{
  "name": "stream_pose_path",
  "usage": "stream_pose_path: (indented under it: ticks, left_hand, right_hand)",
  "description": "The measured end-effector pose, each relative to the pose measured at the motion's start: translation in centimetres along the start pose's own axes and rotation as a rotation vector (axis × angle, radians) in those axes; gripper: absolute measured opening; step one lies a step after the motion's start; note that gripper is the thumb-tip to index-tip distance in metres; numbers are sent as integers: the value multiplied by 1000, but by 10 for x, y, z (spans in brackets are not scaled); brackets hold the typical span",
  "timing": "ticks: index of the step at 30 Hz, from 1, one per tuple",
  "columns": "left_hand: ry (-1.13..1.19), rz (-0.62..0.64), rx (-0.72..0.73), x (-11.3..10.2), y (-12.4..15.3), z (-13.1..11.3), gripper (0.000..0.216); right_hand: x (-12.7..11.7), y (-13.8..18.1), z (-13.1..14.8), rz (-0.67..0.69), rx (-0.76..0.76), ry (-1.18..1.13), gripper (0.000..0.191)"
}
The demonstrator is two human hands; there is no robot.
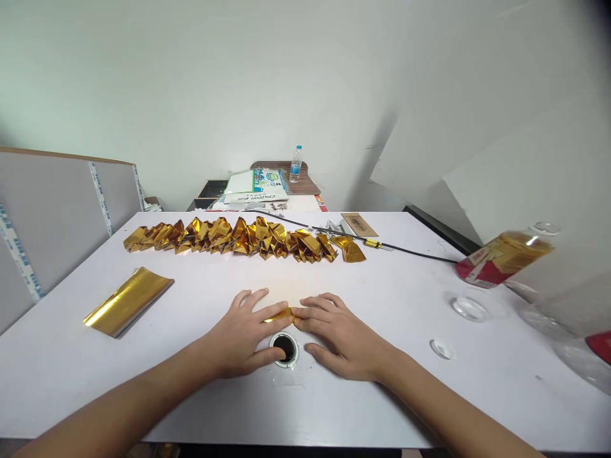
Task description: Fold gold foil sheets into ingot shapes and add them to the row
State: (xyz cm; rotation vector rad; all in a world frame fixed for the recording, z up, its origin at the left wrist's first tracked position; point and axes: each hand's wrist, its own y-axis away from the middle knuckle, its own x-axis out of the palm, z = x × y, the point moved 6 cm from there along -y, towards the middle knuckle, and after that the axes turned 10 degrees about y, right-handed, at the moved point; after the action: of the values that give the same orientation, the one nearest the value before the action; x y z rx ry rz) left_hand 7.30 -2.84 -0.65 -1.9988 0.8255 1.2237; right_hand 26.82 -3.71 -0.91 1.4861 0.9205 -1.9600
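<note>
1. I saw two bare hands working at the lower middle of the frame, over a white tabletop (214, 413).
2. A small piece of gold foil (277, 316) lay at the centre of the frame, slightly below the middle, under the fingertips of both hands.
3. The left hand (241, 334) was spread, palm down, its forefinger along the foil; its thumb reached over the edge of a white-rimmed ring with a dark centre (285, 345).
4. The right hand (337, 337) was also palm down, its fingers extended and together at the foil's right end, its thumb apart from them. The two hands' fingers met or nearly met there; I could not tell which.
5. A stack of flat gold foil sheets (131, 302) lay at left, below mid-height.
6. A long row of folded gold foil pieces (220, 235) crossed the middle of the frame, from left to just right of centre.
7. A black cable (410, 250) ran behind the row and on toward the right; a brown card (360, 224) lay just beyond it.
8. At far right stood a tilted-looking plastic jug (506, 257), with a clear ring (470, 308) below it.
</note>
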Motion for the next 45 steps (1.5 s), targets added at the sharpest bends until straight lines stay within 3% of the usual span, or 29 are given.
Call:
stream_pose_path:
  ticks: [4, 11, 15, 23, 29, 34, 39, 45]
  left_hand:
    - [-16, 17, -21, 4, 4, 9, 53]
    - [-2, 29, -12, -10, 21, 22, 42]
    - [-26, 37, -2, -16, 22, 24, 44]
    - [-41, 64, 119, -15, 22, 23, 58]
    - [18, 67, 132, -21, 23, 35, 55]
    - [-29, 87, 105, -26, 26, 36, 52]
    - [-166, 24, 119, -23, 23, 17, 37]
    - [-316, -5, 203, -16, 22, 2, 23]
  right_hand:
    - [-3, -6, 0, -57, 9, -36, 28]
    - [0, -12, -3, -100, 21, -74, 20]
    - [-1, -11, -8, -100, -3, -117, 23]
    - [-3, -4, -20, 27, -55, -140, 40]
    - [0, -3, -27, -29, -39, -209, 39]
    - [10, -3, -40, -10, 65, -249, 31]
    - [15, 0, -45, 40, 157, -170, 37]
    - [2, 2, -14, -120, -39, 131, 41]
